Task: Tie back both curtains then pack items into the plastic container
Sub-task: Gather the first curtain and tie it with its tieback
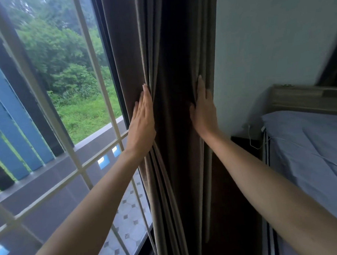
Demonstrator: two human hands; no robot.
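Observation:
A dark brown curtain (175,127) hangs bunched in long folds between the window and the wall. My left hand (142,121) presses flat against its left side with straight fingers. Flat on the curtain's right side lies my right hand (203,109), fingers straight and pointing up. The two hands squeeze the folds together from both sides. No tie-back and no plastic container are in view.
A window with white bars (75,168) fills the left, with a balcony and greenery beyond. To the right stand a pale wall (267,52), a bed with a blue-grey sheet (313,158) and a wooden headboard (300,97). A white cable (251,140) lies on a dark bedside surface.

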